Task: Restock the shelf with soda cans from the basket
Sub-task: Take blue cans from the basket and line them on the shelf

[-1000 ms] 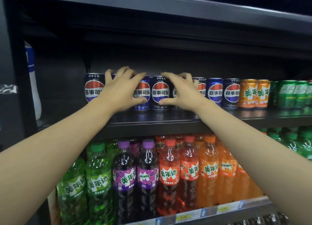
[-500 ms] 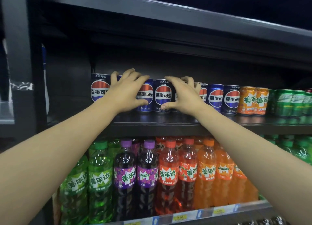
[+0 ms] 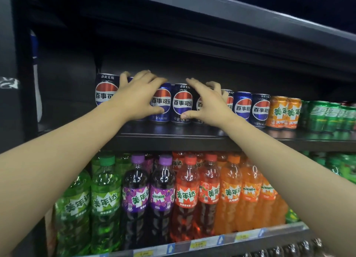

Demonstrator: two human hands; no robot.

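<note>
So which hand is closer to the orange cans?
The right hand. It rests on a Pepsi can a few cans to the left of the orange cans. The left hand is farther left along the same row, on other Pepsi cans.

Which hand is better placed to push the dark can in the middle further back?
Probably the right hand: its thumb already lies at the base of the middle dark can. The left hand covers the cans further left and touches the blue can.
</note>
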